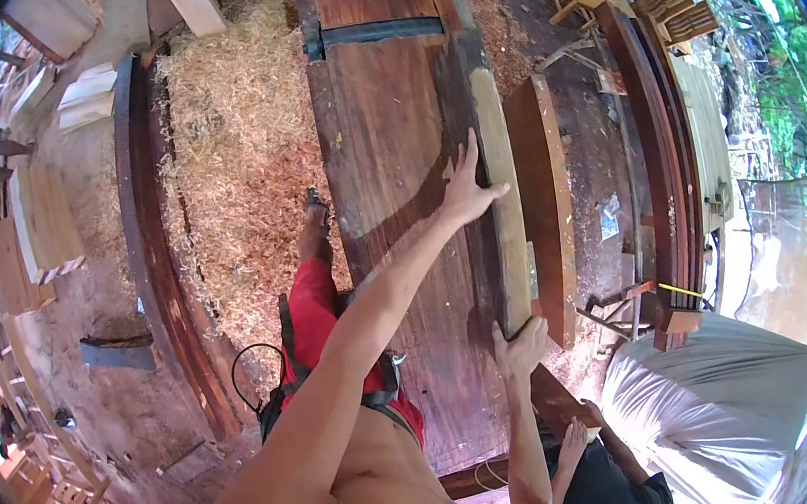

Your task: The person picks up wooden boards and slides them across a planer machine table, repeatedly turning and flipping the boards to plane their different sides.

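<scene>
A long wooden plank (507, 239) with a pale top edge stands along the right side of a wide dark wooden slab (391, 153). My left hand (469, 192) touches the plank about midway, fingers stretched apart along its near face and thumb across the pale edge. At the plank's near end my right hand (522, 346) is closed around it, thumb on one side and fingers over the other. Their shadows fall on the slab and plank.
Another person in a black shirt (603, 479) is at lower right, a hand (573, 443) on a dark board. Wood shavings (236, 121) cover the ground left of the slab. A brown board (544, 204) and stacked dark beams (658, 150) lie to the right, near a grey sheet (733, 393).
</scene>
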